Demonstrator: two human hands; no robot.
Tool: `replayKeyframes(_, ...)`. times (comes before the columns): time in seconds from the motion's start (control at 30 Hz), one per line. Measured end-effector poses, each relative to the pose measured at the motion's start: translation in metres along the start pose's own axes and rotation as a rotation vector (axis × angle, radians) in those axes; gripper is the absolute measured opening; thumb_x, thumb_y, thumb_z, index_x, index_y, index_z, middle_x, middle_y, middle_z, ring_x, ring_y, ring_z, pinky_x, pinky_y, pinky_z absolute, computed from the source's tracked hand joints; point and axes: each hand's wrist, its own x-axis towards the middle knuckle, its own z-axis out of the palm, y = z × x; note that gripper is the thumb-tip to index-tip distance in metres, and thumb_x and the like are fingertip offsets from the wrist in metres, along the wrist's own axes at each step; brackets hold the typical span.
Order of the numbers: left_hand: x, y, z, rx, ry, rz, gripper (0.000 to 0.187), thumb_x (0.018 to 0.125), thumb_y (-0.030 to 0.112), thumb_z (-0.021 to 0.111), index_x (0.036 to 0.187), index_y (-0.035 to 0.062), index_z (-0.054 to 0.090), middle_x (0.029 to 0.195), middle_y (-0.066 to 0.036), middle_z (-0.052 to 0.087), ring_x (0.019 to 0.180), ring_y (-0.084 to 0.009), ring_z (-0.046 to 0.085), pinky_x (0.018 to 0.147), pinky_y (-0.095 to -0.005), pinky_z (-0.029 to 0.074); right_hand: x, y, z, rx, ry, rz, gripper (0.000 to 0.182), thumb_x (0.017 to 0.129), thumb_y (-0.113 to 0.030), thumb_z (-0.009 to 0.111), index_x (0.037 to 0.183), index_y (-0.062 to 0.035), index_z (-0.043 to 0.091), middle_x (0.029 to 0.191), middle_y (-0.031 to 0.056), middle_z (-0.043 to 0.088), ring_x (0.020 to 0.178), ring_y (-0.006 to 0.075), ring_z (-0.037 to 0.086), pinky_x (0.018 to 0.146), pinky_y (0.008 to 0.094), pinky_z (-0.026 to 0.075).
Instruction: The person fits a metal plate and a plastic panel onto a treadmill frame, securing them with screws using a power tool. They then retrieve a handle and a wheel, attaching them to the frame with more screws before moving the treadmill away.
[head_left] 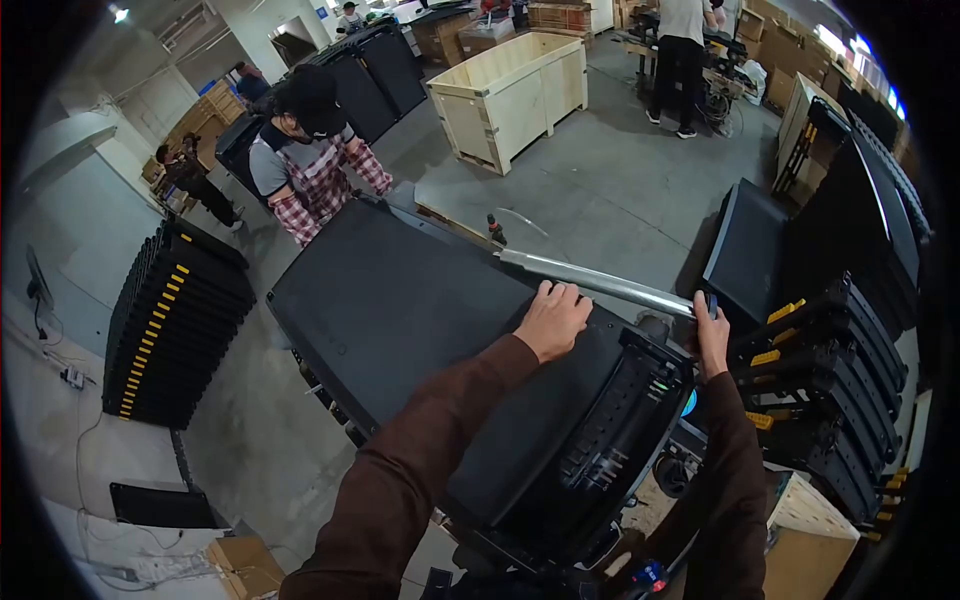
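A large flat black panel lies tilted across the middle, with a slotted black housing at its near right end. Along its far right edge runs a silver metal tube. My left hand lies over that edge beside the tube, its fingers bent down and the fingertips partly hidden. At the tube's right end, my right hand has its fingers closed around the tube and the thumb side up. A small dark blue piece shows at these fingers; I cannot make out what it is.
A person in plaid sleeves leans at the panel's far end. Stacked black panels with yellow pieces stand left, and more black parts stand close on the right. Beyond are a wooden crate and another person.
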Motion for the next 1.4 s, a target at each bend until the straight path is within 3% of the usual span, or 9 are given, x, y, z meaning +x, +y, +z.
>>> replayKeyframes(0.17, -0.009, 0.007, -0.005, -0.015, 0.099, 0.026, 0.019, 0.085, 0.019, 0.069, 0.098, 0.0060, 0.064, 0.097, -0.013, 0.055, 0.102, -0.0317, 0.053, 0.092, -0.0442, 0.040, 0.036, -0.016, 0.060, -0.083, -0.415, -0.017, 0.051, 0.093, -0.055, 0.065, 0.091, -0.0049, 0.056, 0.068, 0.0019, 0.053, 0.046, 0.0098, 0.051, 0.040, 0.0238, 0.038)
replayKeyframes(0.23, -0.024, 0.033, -0.029, -0.101, 0.313, -0.123, 0.024, 0.082, 0.016, 0.073, 0.103, 0.0068, 0.066, 0.107, -0.012, 0.058, 0.110, -0.0319, 0.055, 0.099, -0.0439, 0.040, 0.024, -0.043, 0.090, -0.231, -0.594, -0.061, 0.056, 0.093, -0.057, 0.063, 0.091, -0.0014, 0.057, 0.068, 0.0030, 0.055, 0.047, 0.0103, 0.053, 0.041, 0.0240, 0.041)
replayKeyframes(0.4, -0.144, 0.056, -0.081, -0.177, 0.325, -0.504, 0.025, 0.083, 0.010, 0.073, 0.107, 0.0080, 0.067, 0.109, -0.009, 0.062, 0.107, -0.0298, 0.057, 0.095, -0.0419, 0.043, 0.000, -0.088, 0.140, -0.672, -0.919, -0.174, 0.076, 0.089, -0.072, 0.055, 0.091, 0.0027, 0.063, 0.063, 0.0044, 0.058, 0.050, 0.0134, 0.059, 0.043, 0.0281, 0.048)
replayKeyframes(0.5, -0.249, 0.090, -0.097, -0.186, 0.383, -0.908, 0.019, 0.089, 0.008, 0.068, 0.107, 0.0052, 0.066, 0.101, -0.011, 0.066, 0.095, -0.0293, 0.063, 0.083, -0.0365, 0.049, -0.015, -0.092, 0.157, -0.908, -1.056, -0.155, 0.086, 0.089, -0.080, 0.044, 0.121, -0.0029, 0.066, 0.074, 0.0079, 0.064, 0.049, 0.0151, 0.059, 0.042, 0.0289, 0.048)
replayKeyframes(0.6, -0.328, 0.139, -0.090, -0.641, 0.296, -1.353, 0.012, 0.094, 0.009, 0.064, 0.105, 0.0029, 0.066, 0.097, -0.012, 0.068, 0.085, -0.0235, 0.066, 0.073, -0.0341, 0.050, -0.033, -0.094, 0.155, -0.950, -0.975, -0.133, 0.089, 0.090, -0.081, 0.039, 0.138, -0.0080, 0.056, 0.087, 0.0093, 0.066, 0.049, 0.0149, 0.058, 0.042, 0.0265, 0.048)
replayKeyframes(0.77, -0.356, 0.189, -0.068, -1.101, 0.234, -1.285, 0.027, 0.094, 0.012, 0.070, 0.115, -0.0031, 0.065, 0.091, -0.006, 0.071, 0.084, -0.0129, 0.066, 0.077, -0.0272, 0.053, -0.035, -0.091, 0.138, -0.857, -0.880, -0.013, 0.088, 0.091, -0.077, 0.043, 0.142, -0.0057, 0.050, 0.089, 0.0080, 0.065, 0.052, 0.0099, 0.059, 0.043, 0.0222, 0.048)
replayKeyframes(0.97, -0.362, 0.188, -0.052, -1.286, 0.350, -1.376, 0.019, 0.091, 0.008, 0.072, 0.106, -0.0043, 0.070, 0.091, -0.007, 0.071, 0.082, -0.0113, 0.065, 0.073, -0.0248, 0.052, -0.040, -0.060, 0.107, -0.629, -0.734, -0.058, 0.081, 0.085, -0.076, 0.056, 0.123, -0.0048, 0.060, 0.073, 0.0002, 0.057, 0.053, 0.0077, 0.055, 0.047, 0.0209, 0.046)
replayKeyframes(1.13, -0.355, 0.168, -0.066, -1.409, 0.143, -1.446, 0.016, 0.084, 0.004, 0.077, 0.094, -0.0051, 0.070, 0.084, -0.009, 0.072, 0.073, -0.0123, 0.066, 0.066, -0.0255, 0.054, -0.031, -0.031, 0.102, -0.414, -0.606, -0.030, 0.074, 0.082, -0.072, 0.067, 0.098, -0.0002, 0.068, 0.063, -0.0019, 0.051, 0.048, 0.0088, 0.046, 0.044, 0.0243, 0.036)
replayKeyframes(1.4, -0.361, 0.163, -0.055, -1.482, 0.188, -1.443, 0.023, 0.082, 0.003, 0.079, 0.099, -0.0066, 0.065, 0.081, -0.012, 0.071, 0.066, -0.0169, 0.068, 0.060, -0.0283, 0.056, -0.040, -0.033, 0.092, -0.234, -0.587, 0.018, 0.056, 0.090, -0.059, 0.066, 0.065, -0.0102, 0.054, 0.058, -0.0008, 0.049, 0.047, 0.0093, 0.043, 0.046, 0.0253, 0.033)
